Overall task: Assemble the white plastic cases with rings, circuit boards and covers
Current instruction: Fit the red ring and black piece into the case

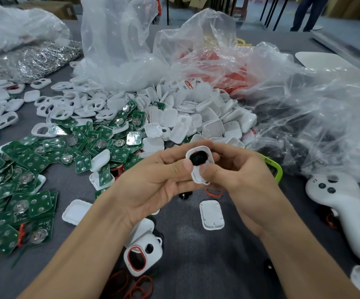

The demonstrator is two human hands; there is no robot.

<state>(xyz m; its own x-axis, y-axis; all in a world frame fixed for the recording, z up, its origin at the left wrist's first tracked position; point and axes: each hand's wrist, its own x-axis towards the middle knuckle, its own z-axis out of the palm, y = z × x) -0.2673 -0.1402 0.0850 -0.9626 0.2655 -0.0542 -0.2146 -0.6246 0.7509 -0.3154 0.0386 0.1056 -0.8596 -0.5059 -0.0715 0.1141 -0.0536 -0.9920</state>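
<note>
Nearest the bottom edge, loose red rings [140,285] lay on the grey table [228,255], just in front of a white front shell [143,253] with a red ring seated round its larger opening. A bare strip of table ran between the two forearms, broken only by one tray-like cover [211,214] lying hollow side up; a second cover [76,211] sat just outside the left forearm. To the right, a white handheld controller [345,214] took up the table's near right side, well apart from the hands. Above the open strip, the left hand [153,180] and the right hand [239,175] met and both pinched the white plastic case [199,164], holding it off the table. The left thumb pressed at the edge of a black insert [199,158] sitting in the case's upper part, and the right thumb lay on its lower end. A lime-green band [277,169] showed just behind the right hand. Left of the hands a heap of green circuit boards [23,169] spread to the left edge. Beyond the hands rose a pile of white covers [207,121], with holed white frames [66,104] scattered to its left. Crumpled clear plastic bags [118,50] closed off the far side and right, one holding red parts [224,67], another to the left holding shiny metal clips [36,59]. A person's legs [308,11] stood at the far edge.
</note>
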